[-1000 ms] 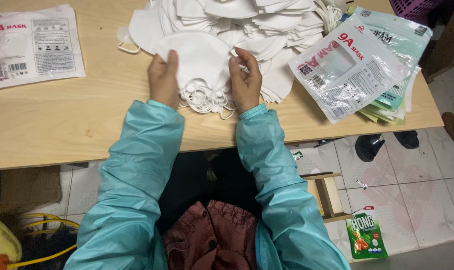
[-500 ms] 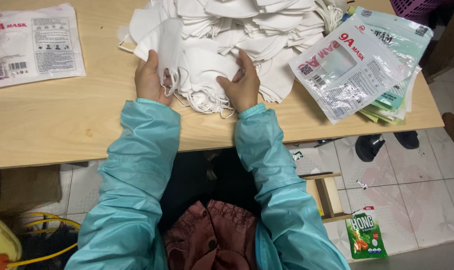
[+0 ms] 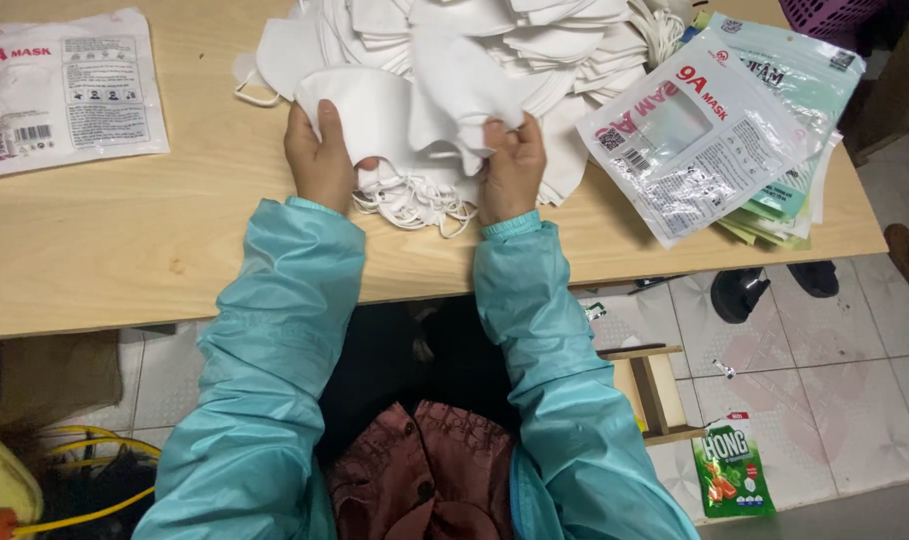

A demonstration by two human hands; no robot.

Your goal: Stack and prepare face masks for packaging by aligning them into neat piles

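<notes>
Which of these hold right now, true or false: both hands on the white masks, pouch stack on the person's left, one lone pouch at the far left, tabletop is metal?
1. Both hands grip white face masks: true. The left hand and right hand hold masks at the near edge of the mask pile.
2. The stack of packaging pouches lies on the person's left: false, it lies on the right.
3. A single flat pouch lies at the far left: true.
4. The table is metal: false, it is light wood.
</notes>
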